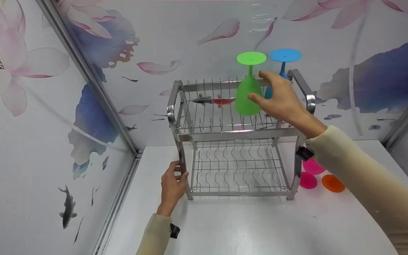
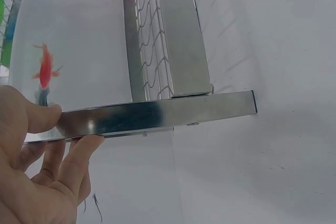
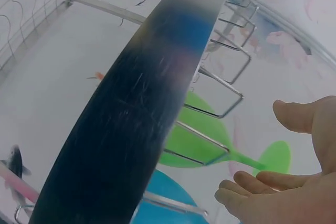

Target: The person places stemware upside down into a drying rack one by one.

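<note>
A two-tier metal dish rack (image 1: 239, 134) stands against the back wall. My left hand (image 1: 173, 186) grips its left upright low down, thumb on one side and fingers on the other; the left wrist view shows this hold on the metal bar (image 2: 121, 116). Upside down on the top tier, toward the right, sit a green goblet (image 1: 248, 95) and a blue goblet (image 1: 285, 55). Beside the green one is my right hand (image 1: 282, 97), thumb and fingers spread apart. In the right wrist view a gap shows between that thumb and the fingers, with nothing held.
Two pink round pieces (image 1: 308, 180) and an orange one (image 1: 333, 183) are on the white tabletop (image 1: 239, 226) at the rack's right, partly behind my right arm. Flower-patterned panels (image 1: 94, 117) enclose the left and back. The lower tier has wavy wires (image 1: 239, 166).
</note>
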A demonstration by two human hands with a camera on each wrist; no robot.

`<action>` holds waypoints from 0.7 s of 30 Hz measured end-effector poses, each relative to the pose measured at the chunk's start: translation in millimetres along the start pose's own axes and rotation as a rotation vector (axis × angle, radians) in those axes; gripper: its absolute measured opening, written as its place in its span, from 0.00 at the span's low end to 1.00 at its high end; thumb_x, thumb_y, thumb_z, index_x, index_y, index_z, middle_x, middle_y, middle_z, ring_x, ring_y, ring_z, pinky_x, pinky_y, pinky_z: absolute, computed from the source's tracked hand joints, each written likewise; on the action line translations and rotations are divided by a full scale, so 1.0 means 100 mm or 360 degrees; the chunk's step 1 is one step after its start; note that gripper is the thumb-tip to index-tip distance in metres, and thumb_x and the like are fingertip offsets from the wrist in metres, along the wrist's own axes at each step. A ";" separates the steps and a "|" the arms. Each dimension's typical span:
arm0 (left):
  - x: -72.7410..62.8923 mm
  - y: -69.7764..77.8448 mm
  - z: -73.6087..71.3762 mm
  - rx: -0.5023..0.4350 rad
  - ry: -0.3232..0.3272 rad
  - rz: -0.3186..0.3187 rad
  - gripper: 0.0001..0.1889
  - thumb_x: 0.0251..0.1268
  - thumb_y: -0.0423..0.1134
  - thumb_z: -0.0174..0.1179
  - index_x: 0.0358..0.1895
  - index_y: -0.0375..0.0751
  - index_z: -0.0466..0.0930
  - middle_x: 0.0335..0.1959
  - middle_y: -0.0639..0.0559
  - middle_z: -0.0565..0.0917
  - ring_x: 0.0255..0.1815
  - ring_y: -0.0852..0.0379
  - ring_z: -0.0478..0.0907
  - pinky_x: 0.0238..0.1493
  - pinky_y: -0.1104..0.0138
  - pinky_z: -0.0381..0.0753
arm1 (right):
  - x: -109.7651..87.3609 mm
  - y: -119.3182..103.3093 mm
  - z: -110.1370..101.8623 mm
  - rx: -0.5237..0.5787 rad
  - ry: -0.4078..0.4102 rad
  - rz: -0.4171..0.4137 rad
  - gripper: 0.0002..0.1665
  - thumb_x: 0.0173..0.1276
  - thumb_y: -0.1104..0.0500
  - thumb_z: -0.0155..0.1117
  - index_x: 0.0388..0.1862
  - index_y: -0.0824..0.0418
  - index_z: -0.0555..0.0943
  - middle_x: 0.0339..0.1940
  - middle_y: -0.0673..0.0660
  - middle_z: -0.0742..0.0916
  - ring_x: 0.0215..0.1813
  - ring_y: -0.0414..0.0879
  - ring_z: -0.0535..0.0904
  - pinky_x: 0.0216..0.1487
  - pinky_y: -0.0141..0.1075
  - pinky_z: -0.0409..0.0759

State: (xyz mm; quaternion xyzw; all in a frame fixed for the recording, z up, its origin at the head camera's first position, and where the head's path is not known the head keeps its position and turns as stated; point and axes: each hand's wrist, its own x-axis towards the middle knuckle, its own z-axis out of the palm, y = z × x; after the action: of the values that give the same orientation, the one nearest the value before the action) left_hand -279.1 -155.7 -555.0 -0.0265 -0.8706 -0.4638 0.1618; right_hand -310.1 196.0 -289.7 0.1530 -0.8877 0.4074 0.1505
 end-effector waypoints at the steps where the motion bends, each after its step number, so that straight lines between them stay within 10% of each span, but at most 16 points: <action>1: 0.00 0.00 0.00 0.0000 -0.0003 -0.0005 0.21 0.71 0.31 0.69 0.64 0.43 0.80 0.49 0.44 0.88 0.42 0.49 0.91 0.44 0.57 0.93 | -0.03 0.00 -0.02 -0.0003 0.0006 -0.0009 0.43 0.77 0.54 0.71 0.82 0.67 0.64 0.81 0.68 0.72 0.82 0.65 0.68 0.82 0.61 0.67; 12: 0.01 -0.01 0.00 -0.0007 -0.0011 -0.0007 0.21 0.71 0.31 0.69 0.64 0.42 0.80 0.49 0.44 0.88 0.42 0.50 0.91 0.43 0.58 0.93 | -0.50 0.07 -0.39 -0.0035 0.0161 -0.0169 0.39 0.75 0.56 0.72 0.80 0.64 0.70 0.77 0.66 0.77 0.79 0.65 0.72 0.79 0.58 0.72; 21: 0.01 -0.02 0.00 -0.0009 0.0001 0.0017 0.22 0.71 0.31 0.69 0.65 0.42 0.79 0.49 0.43 0.88 0.42 0.48 0.92 0.44 0.57 0.94 | -0.89 0.33 -0.62 -0.0122 0.0306 -0.0228 0.37 0.71 0.61 0.76 0.76 0.63 0.74 0.72 0.65 0.82 0.74 0.66 0.77 0.71 0.17 0.70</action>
State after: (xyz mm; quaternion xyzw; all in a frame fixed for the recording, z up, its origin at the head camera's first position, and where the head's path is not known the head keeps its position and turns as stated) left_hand -280.4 -157.4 -556.5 -0.0315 -0.8691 -0.4654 0.1644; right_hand -233.3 277.4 -308.1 0.1703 -0.8708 0.3743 0.2694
